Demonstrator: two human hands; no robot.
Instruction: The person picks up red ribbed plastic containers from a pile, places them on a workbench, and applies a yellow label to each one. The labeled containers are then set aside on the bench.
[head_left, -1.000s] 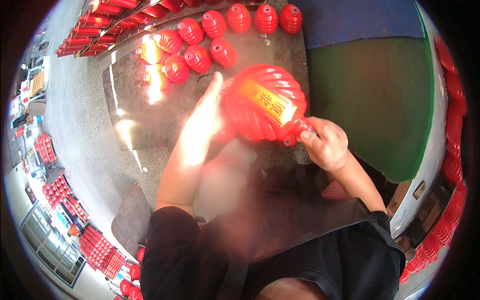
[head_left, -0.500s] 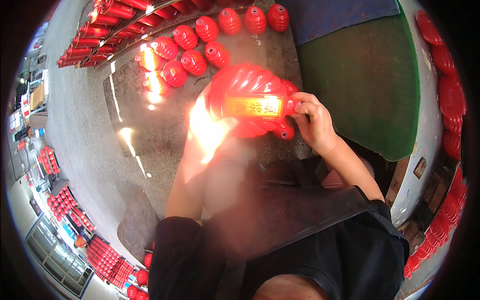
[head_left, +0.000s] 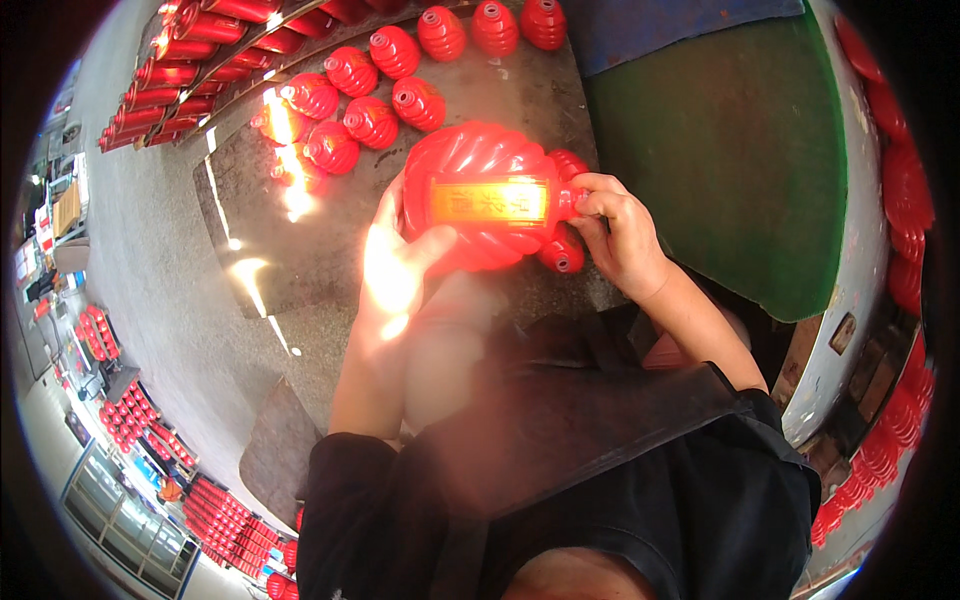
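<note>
Between my hands lies a glossy red bottle [head_left: 490, 155] with slanting ribs, held on its side with its neck to the right. A gold-yellow label [head_left: 490, 200] faces up and catches the light. My left hand [head_left: 400, 240] wraps the base end, thumb across the near side, with bright sun on its back. The fingers of my right hand [head_left: 612, 225] pinch the neck. Just beyond and below that neck, two smaller red bottles [head_left: 562, 252] show in part, mostly covered by the held one.
Several red ribbed bottles [head_left: 370, 122] stand on a dark board [head_left: 245, 200] ahead. Red cylinders fill a rack [head_left: 185, 60] at the far left. A green mat [head_left: 720, 170] covers the surface to the right, beside a grey panel [head_left: 845, 260]. More red pieces hang along the right rim.
The held bottle and both hands have shifted slightly left. The label's glare has changed, and the view has moved a little. Both hands keep their grip.
</note>
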